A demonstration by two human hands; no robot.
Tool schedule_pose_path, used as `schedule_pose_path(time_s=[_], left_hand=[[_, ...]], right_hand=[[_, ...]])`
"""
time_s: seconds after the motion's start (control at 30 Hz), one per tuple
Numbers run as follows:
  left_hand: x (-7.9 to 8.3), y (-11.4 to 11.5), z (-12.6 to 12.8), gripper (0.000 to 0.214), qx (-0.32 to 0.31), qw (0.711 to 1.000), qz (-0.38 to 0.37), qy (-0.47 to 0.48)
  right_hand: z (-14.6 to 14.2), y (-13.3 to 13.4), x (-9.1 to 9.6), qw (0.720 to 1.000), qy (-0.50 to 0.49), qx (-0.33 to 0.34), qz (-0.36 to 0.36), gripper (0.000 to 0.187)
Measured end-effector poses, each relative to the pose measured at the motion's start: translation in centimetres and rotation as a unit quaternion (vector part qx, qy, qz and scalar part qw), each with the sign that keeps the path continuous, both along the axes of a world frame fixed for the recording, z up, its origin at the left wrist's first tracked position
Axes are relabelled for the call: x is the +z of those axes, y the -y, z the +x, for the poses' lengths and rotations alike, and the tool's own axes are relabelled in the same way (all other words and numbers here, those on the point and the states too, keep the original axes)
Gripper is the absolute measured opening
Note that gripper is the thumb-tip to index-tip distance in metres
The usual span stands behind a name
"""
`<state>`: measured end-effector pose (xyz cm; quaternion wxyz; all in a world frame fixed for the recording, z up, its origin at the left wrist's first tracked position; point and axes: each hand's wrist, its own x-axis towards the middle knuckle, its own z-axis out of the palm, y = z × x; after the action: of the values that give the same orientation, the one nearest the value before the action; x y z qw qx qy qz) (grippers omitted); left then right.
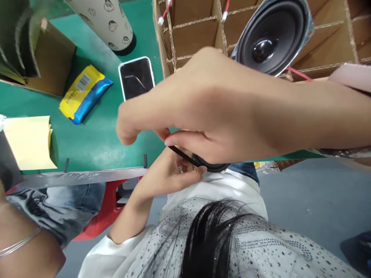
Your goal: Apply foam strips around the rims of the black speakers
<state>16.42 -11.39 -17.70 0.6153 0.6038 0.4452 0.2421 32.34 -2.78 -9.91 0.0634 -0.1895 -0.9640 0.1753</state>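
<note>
Nearest the camera, one bare hand (208, 112) holds a black cord (182, 153) in a narrow pinch. The cord slants from upper left down to a round black part (210, 167) above the green workbench (92, 146), and the other hand (171, 173) curls beneath, touching it.

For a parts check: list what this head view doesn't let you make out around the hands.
Round black part: its full shape, hidden by the right hand and left hand.
Black cord: its end, hidden by the right hand's fingers.
Phone: its lower end, hidden by the right hand.
Speaker: its top rim, cut off by the upper edge.
Yellow and blue packet: barcode digits, too small to read.
</note>
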Motion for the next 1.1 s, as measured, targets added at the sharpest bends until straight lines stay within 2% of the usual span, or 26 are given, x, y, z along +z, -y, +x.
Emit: schedule_pose_path(time_s=[0.1,0.2,0.27,0.37,0.47,0.67,0.83,0.87,0.97,1.1], left_hand=[[0.1,1.4,0.6,0.009,0.030,0.997,-0.055,0.049],[0.3,2.3,1.1,0.015,0.045,0.992,-0.089,0.081],[0.4,2.4,1.2,0.014,0.059,0.994,-0.069,0.056],[0.4,2.3,0.9,0.015,0.109,0.994,-0.001,-0.017],[0.1,2.0,0.7,0.023,0.139,0.990,0.012,-0.013],[0.0,1.5,0.8,0.018,0.132,0.989,-0.041,0.047],[0.2,1.4,0.7,0.008,0.096,0.990,-0.056,0.088],[0.2,1.5,0.7,0.009,0.098,0.987,-0.068,0.104],[0.0,2.3,1.0,0.032,0.125,0.978,-0.098,0.138],[-0.2,3.1,1.4,0.031,0.130,0.974,-0.109,0.148]], right_hand=[[-0.4,0.1,0.0,0.999,-0.005,0.050,-0.009,0.036],[-0.7,0.1,-0.4,0.998,-0.032,0.041,-0.047,0.023],[-0.8,0.2,-0.6,0.997,-0.052,0.033,-0.048,0.027],[-0.6,0.1,-0.5,0.999,-0.026,0.026,-0.002,0.039],[-0.5,0.0,-0.4,1.000,0.007,0.017,0.009,0.050],[-0.9,-0.1,-0.7,0.999,0.019,0.003,-0.025,0.042],[-0.5,-0.1,-1.2,1.000,-0.001,0.006,-0.029,0.042],[-0.2,0.0,-1.3,0.999,-0.014,0.005,-0.032,0.040],[0.8,0.2,-2.0,0.996,-0.078,0.014,-0.045,0.028],[1.6,0.4,-2.7,0.996,-0.093,0.013,0.006,0.023]])
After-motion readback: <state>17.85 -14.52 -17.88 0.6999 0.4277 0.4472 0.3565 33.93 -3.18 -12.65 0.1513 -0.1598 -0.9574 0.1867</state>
